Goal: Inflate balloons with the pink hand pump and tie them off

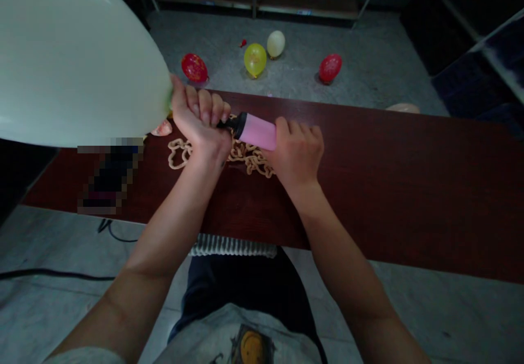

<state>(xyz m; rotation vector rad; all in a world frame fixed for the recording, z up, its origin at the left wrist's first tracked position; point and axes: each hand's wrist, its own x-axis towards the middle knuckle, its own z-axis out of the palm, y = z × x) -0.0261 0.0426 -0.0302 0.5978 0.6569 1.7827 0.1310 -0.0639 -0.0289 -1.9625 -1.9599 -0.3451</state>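
Observation:
A large pale green-white balloon (77,58) fills the upper left of the head view, its neck pointing right. My left hand (202,110) is closed around that neck and the black nozzle end of a hand pump; the exact join is hidden by the fingers. The balloon pump (257,131) has a pink barrel with a black collar. My right hand (298,154) is wrapped round the barrel's right end. Beneath the pump, several tan, curly uninflated balloons (257,162) lie on the dark red-brown table (388,189).
A blurred-out dark flat object (112,175) lies at the table's left. On the floor beyond are red balloons (329,68), a yellow balloon (255,60) and a white balloon (275,44). Shelving (307,4) stands behind them. A black cable (57,273) runs across the floor at left.

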